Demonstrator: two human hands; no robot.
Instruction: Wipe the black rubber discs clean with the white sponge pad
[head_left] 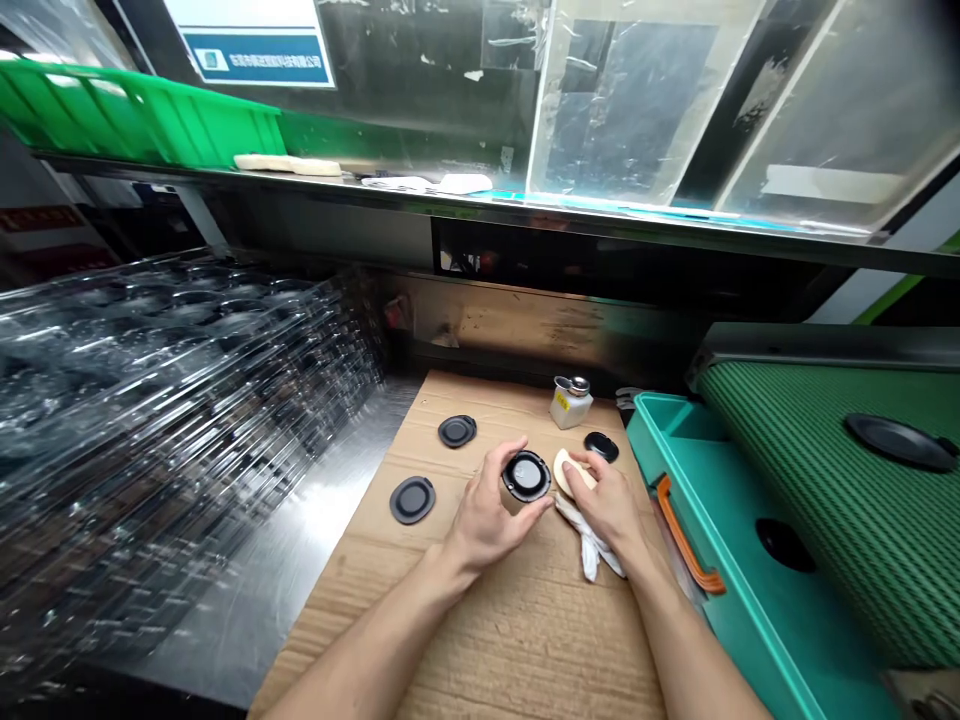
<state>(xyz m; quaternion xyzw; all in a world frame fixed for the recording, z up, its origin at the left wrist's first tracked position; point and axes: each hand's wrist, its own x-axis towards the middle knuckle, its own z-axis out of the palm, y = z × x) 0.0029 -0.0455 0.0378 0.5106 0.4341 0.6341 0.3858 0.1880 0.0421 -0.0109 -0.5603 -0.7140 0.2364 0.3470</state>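
The left hand (487, 515) holds a small cylinder (523, 482) with black rim, the fingers closed around it above the cardboard (517, 640). Just beside it, the right hand (604, 505) holds narrowly a pale pad (568, 472), perhaps sponge, over a white cloth (591, 540). Black discs (457, 431) and a small bottle (570, 403) stand near.

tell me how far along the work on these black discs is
Hard to judge. Possibly done: two black discs on the cardboard, though nothing shows they're finished. In hand: the left hand holds a black-topped cylinder, the right hand a pale pad above a white cloth. Possibly left: a smaller black disc beside the bottle.
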